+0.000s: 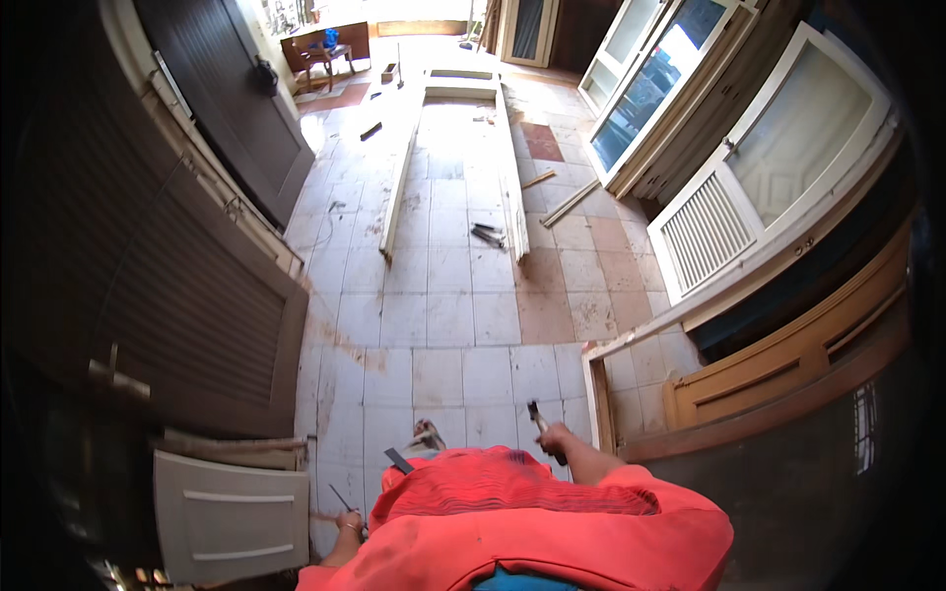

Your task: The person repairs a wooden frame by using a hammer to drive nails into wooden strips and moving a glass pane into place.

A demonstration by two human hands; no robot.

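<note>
My right hand (556, 439) grips a hammer (535, 416) with a dark head, out to the right of my red top. My left hand (349, 524) is closed on a thin metal tool (340, 495), perhaps a screwdriver or chisel, low at the left by a pale panel (231, 521). A dark flat object (398, 460) sticks out at the front of my clothing. My foot (426, 431) shows on the tiled floor ahead. Farther forward, a long cream door frame (507, 177) lies on the floor, with dark tools (487, 236) between its two long sides.
Dark doors (207, 128) lean along the left, white glazed doors (749, 167) and a wooden door (778, 364) along the right. Loose wooden strips (570, 204) lie right of the floor frame. A wooden stool (320, 64) with something blue stands far left at the back.
</note>
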